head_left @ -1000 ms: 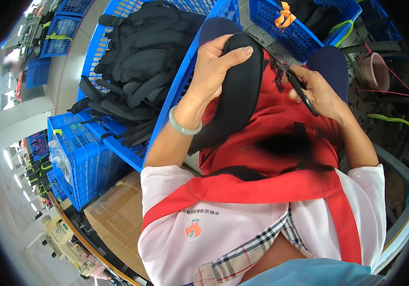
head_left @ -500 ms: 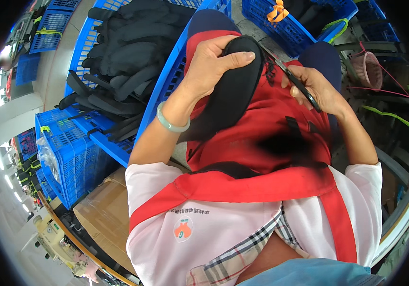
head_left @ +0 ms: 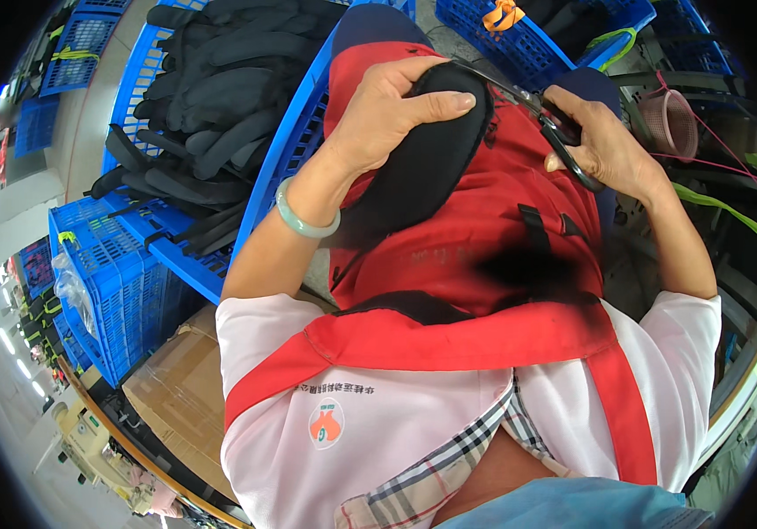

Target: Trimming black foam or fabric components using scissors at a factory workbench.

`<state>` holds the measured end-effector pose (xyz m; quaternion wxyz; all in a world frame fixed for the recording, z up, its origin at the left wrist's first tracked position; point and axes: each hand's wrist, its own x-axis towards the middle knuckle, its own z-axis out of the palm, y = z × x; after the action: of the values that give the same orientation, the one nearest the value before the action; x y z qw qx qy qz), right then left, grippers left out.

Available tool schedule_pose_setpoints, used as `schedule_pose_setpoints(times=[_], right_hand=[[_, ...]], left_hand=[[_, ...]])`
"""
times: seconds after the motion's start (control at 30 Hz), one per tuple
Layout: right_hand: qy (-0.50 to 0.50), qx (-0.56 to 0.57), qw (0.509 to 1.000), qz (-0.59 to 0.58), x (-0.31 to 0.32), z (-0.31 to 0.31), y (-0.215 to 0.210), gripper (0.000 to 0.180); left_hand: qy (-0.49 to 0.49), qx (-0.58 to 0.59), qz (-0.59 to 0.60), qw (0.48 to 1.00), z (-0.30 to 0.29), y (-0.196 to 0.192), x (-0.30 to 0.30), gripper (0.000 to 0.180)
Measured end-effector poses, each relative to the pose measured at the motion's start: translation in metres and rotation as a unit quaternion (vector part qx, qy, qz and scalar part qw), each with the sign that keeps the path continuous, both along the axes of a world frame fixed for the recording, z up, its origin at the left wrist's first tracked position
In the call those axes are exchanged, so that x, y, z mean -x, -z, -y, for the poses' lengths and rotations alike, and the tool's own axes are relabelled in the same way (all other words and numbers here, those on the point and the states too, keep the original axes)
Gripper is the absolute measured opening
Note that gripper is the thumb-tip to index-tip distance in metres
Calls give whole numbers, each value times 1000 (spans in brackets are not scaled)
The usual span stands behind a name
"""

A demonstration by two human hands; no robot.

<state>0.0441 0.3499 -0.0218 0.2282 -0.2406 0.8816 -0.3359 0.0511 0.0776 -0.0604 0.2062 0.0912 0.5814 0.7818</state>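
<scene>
Scissors (head_left: 526,99) have slid up and opened wider, so blades now sit by the tip of the black strip (head_left: 427,159), left hand (head_left: 400,110) fingers pinching it over the red apron (head_left: 484,231), right hand (head_left: 612,145) fingers gripping the handles.

Padded strip (head_left: 436,163): plain black. Scissors (head_left: 556,145): black handles, grey metallic blades. Apron (head_left: 475,225): solid red, black patch at its top edge. Wearer's shirt (head_left: 431,388): white with pinkish cast; round emblem (head_left: 326,425) in orange and white. Collar (head_left: 423,472): plaid, beige with black and white. Bracelet (head_left: 305,223): pale green. Crate (head_left: 259,198): bright blue, piled pieces (head_left: 229,84) black. Mesh basket (head_left: 674,128): pink. Ribbon (head_left: 504,15): orange. Cardboard box (head_left: 180,383): brown.
</scene>
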Motion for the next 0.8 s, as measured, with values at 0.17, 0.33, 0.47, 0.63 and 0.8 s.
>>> schedule_pose_setpoints(times=[0.17, 0.33, 0.47, 0.63, 0.8], right_hand=[[-28, -55, 996, 72, 8, -3, -11, 48], [-48, -26, 998, 17, 9, -4, -18, 53], [-65, -98, 993, 18, 18, -16, -17, 55], [-47, -39, 996, -69, 15, -16, -21, 58], [-60, -126, 988, -73, 23, -13, -32, 60]], left_hand=[[15, 0, 19, 1000, -2, 2, -1, 21], [25, -10, 13, 1000, -4, 4, -3, 22], [44, 4, 22, 999, -8, 3, -1, 23], [51, 20, 26, 998, -11, 4, -1, 26], [62, 27, 11, 998, -12, 4, -2, 26]])
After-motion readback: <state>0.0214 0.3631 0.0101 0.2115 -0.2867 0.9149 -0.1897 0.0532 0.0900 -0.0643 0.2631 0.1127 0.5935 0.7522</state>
